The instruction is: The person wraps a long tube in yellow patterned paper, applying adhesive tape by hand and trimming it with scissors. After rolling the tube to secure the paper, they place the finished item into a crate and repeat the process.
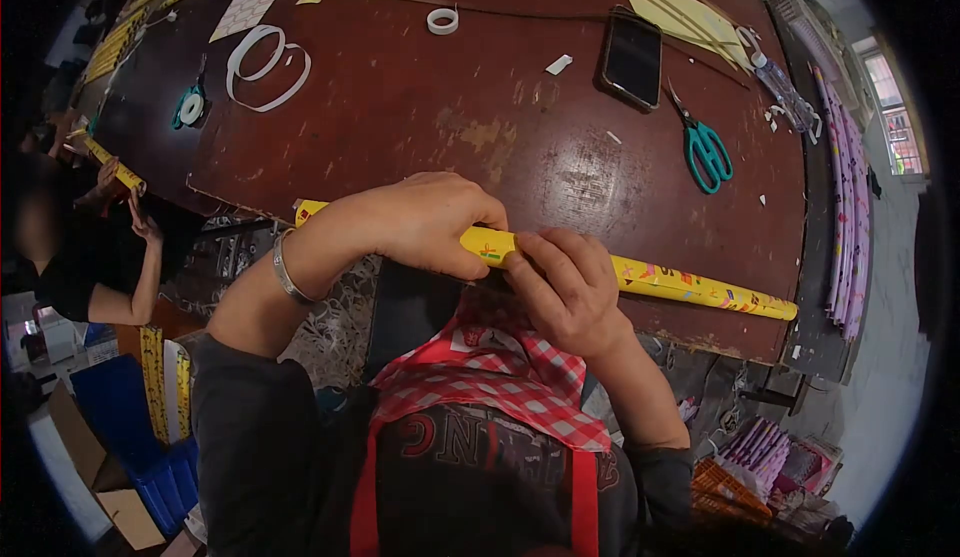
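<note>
A long yellow roll of patterned paper (700, 290) lies along the near edge of the dark red table (400, 137). My left hand (435, 225) is wrapped over the roll left of its middle, a bracelet on that wrist. Close to its right, my right hand (570, 287) grips the same roll with thumb and fingers. A short yellow stretch shows between the two hands. The roll's left end sticks out beyond my left forearm, and its right end reaches towards the table's right side.
Teal scissors (708, 155), a phone (631, 59), a tape roll (442, 21) and a white strip loop (270, 69) lie on the table. A bottle (783, 89) and purple rolls (845, 207) are at the right. A co-worker's arm (140, 267) is at the left.
</note>
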`<state>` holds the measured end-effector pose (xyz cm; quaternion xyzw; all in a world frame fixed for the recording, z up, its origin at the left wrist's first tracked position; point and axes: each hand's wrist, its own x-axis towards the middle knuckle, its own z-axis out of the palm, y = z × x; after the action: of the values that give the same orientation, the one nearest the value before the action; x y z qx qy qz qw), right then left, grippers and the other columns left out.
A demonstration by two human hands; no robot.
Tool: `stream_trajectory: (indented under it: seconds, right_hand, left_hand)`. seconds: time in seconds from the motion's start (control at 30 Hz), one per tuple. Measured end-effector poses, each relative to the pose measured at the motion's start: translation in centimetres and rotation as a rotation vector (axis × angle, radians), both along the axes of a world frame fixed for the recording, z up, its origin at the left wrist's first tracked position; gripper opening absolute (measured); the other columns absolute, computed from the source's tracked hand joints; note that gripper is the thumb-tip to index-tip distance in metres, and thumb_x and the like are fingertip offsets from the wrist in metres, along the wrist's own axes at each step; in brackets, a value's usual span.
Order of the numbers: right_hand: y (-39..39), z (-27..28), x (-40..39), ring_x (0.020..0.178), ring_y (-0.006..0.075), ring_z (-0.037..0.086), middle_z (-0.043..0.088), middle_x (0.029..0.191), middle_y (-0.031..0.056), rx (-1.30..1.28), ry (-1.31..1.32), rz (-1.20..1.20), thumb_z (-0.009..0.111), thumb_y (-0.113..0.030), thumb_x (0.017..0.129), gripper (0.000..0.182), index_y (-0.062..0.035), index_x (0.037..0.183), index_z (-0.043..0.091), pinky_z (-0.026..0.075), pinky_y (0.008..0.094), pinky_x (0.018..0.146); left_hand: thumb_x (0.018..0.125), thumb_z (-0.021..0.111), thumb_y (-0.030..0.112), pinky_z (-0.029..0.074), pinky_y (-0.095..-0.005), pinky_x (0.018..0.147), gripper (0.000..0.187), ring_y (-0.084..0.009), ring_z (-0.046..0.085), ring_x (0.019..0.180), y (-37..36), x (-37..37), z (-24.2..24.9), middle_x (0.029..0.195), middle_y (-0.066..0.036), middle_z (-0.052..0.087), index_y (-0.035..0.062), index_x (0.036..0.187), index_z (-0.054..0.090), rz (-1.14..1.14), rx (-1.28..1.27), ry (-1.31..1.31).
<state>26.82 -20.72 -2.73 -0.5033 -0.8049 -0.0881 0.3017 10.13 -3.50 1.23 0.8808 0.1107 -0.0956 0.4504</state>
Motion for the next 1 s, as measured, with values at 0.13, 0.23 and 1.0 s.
stream_trajectory:
  seconds: [0.13,0.23,1.0]
  right_hand:
    - [0.0,-0.5,0.1,0.100,0.0308,0.062,0.065,0.113,0.0147,0.056,-0.004,0.015,0.065,-0.015,0.076,0.032,-0.0047,0.106,0.066,0.051,0.0422,0.079]
    - [0.0,-0.3,0.1,0.100,0.0311,0.062,0.064,0.112,0.0152,0.027,0.007,0.004,0.065,-0.014,0.075,0.032,-0.0033,0.106,0.065,0.051,0.0425,0.079]
    - [-2.7,0.7,0.9,0.108,0.0340,0.061,0.059,0.128,0.0184,-0.134,-0.082,-0.149,0.064,-0.013,0.078,0.047,-0.0117,0.124,0.063,0.047,0.0478,0.089]
  left_hand:
    - [0.073,0.075,0.027,0.052,-0.0403,0.072,0.038,-0.0338,0.069,0.083,0.0,0.0,0.0,0.088,-0.016,0.071,0.0029,0.101,0.069,0.004,0.017,-0.003]
    - [0.073,0.075,0.027,0.052,-0.0402,0.073,0.038,-0.0334,0.069,0.083,0.0,0.0,0.1,0.088,-0.015,0.072,0.0031,0.102,0.069,-0.002,-0.005,0.015]
    - [0.072,0.075,0.026,0.051,-0.0381,0.066,0.040,-0.0294,0.069,0.074,-0.2,0.1,0.7,0.083,-0.016,0.070,0.0005,0.103,0.068,0.019,-0.001,0.049]
